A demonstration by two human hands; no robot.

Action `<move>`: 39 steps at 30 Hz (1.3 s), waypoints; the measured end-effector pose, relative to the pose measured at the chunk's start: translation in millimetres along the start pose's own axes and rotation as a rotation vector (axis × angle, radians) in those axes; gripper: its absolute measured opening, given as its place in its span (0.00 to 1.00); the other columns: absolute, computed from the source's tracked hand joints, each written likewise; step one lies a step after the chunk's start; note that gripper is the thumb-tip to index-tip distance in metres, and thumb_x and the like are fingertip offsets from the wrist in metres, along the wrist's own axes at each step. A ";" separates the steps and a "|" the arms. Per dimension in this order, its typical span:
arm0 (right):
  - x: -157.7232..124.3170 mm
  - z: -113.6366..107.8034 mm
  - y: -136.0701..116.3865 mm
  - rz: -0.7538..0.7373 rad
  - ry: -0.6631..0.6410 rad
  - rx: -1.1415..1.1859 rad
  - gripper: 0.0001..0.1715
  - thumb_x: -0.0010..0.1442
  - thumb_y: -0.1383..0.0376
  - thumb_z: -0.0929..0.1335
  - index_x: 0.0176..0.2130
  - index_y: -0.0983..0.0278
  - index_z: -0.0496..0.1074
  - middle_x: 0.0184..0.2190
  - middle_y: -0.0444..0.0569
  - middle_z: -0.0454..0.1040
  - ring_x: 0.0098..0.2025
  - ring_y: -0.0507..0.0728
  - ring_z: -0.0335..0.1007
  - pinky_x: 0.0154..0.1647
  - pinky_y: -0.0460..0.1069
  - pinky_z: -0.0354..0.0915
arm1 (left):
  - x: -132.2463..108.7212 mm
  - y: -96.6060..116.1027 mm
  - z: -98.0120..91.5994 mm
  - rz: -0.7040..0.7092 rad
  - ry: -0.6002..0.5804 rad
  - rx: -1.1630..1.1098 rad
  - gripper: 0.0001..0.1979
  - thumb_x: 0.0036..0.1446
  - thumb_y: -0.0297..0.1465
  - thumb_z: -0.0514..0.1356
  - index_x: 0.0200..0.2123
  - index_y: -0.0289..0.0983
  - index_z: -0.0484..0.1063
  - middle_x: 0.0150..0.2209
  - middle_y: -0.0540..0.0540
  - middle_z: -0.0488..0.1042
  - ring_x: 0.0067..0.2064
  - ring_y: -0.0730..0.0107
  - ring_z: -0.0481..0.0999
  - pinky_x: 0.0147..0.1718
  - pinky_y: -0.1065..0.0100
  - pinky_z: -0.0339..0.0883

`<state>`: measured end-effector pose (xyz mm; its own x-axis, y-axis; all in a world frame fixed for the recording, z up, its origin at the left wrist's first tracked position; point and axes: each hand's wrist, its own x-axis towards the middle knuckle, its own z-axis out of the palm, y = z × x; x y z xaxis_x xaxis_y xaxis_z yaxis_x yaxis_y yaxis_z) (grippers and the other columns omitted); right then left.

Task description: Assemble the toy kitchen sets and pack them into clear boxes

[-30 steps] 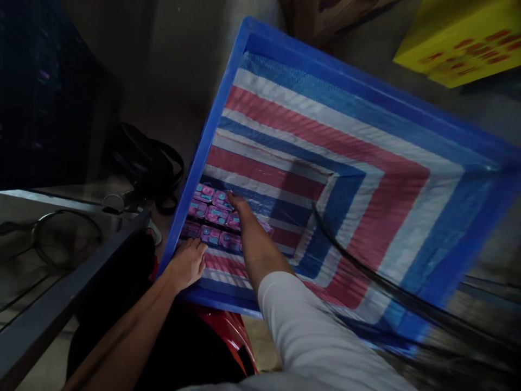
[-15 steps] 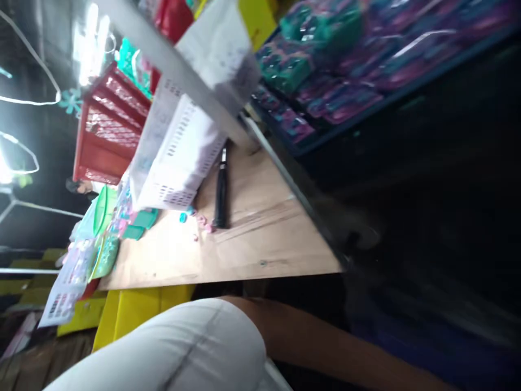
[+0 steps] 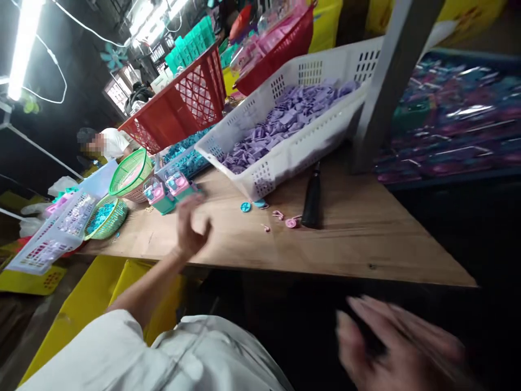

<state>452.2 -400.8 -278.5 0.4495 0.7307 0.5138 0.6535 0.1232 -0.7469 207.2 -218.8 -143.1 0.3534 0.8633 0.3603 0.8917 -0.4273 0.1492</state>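
My left hand [image 3: 192, 231] reaches over the near part of the wooden table, thumb spread from its blurred fingers. Its fingertips lie at the front of two small pink-and-teal plastic toys [image 3: 179, 184]; whether they touch is unclear. I see nothing held in it. Below the table's front edge, at lower right, my right hand [image 3: 391, 345] is smeared by motion, with the thumb apart from curved fingers and no object visible. A black-handled tool [image 3: 312, 198] lies on the table beside small pink parts [image 3: 291, 222] and a round blue piece [image 3: 245, 207].
A white crate [image 3: 260, 187] of purple pieces stands behind the tool, beside a metal post [image 3: 391, 92]. Left are a green basket [image 3: 116, 222] with blue pieces and a red crate [image 3: 163, 117]. Bagged toys [image 3: 459, 119] fill a dark bin at right. A person [image 3: 114, 142] sits beyond.
The view has swung and levelled, showing more of the crates. My left hand has come into view over the table by the toys; my right hand has appeared at lower right.
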 end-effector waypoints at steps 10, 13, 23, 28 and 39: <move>161.9 227.2 -183.8 -0.088 -0.300 -0.021 0.48 0.59 0.53 0.72 0.70 0.65 0.55 0.61 0.64 0.64 0.62 0.72 0.59 0.60 0.66 0.64 | 88.7 -162.7 27.7 -0.686 0.546 -0.132 0.56 0.47 0.37 0.72 0.69 0.27 0.42 0.68 0.23 0.50 0.71 0.41 0.51 0.68 0.47 0.49; 170.4 281.6 -204.1 0.028 -0.277 -0.042 0.59 0.55 0.52 0.75 0.73 0.57 0.45 0.67 0.62 0.55 0.63 0.72 0.58 0.58 0.65 0.65 | 88.2 -167.6 29.1 -0.708 0.535 -0.199 0.54 0.47 0.37 0.71 0.69 0.27 0.44 0.67 0.24 0.54 0.69 0.43 0.57 0.67 0.53 0.54; 175.7 238.6 -178.9 0.036 -0.326 -0.189 0.43 0.62 0.66 0.67 0.71 0.65 0.51 0.55 0.62 0.70 0.55 0.68 0.69 0.56 0.59 0.67 | 32.1 -209.5 26.9 -0.307 0.322 -0.615 0.57 0.46 0.37 0.70 0.71 0.32 0.41 0.67 0.31 0.61 0.67 0.54 0.65 0.66 0.58 0.58; 178.9 248.9 -206.3 0.044 -0.268 -0.186 0.55 0.59 0.46 0.71 0.72 0.61 0.46 0.64 0.63 0.57 0.60 0.72 0.62 0.57 0.63 0.66 | 33.5 -197.9 34.3 -0.266 0.410 -0.700 0.47 0.48 0.41 0.70 0.66 0.33 0.51 0.64 0.33 0.65 0.63 0.58 0.69 0.64 0.61 0.62; 210.0 204.2 -197.4 -0.064 -0.541 -0.343 0.48 0.56 0.56 0.75 0.68 0.59 0.56 0.59 0.62 0.67 0.57 0.70 0.72 0.58 0.62 0.68 | 31.1 -204.6 35.1 -0.366 0.383 -0.926 0.37 0.43 0.37 0.72 0.55 0.34 0.65 0.53 0.37 0.74 0.54 0.56 0.76 0.59 0.53 0.68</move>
<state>293.3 -134.6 -109.4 0.0905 0.9755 0.2004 0.8670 0.0218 -0.4979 45.6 -95.1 -194.7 -0.1483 0.9074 0.3933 0.3059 -0.3361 0.8908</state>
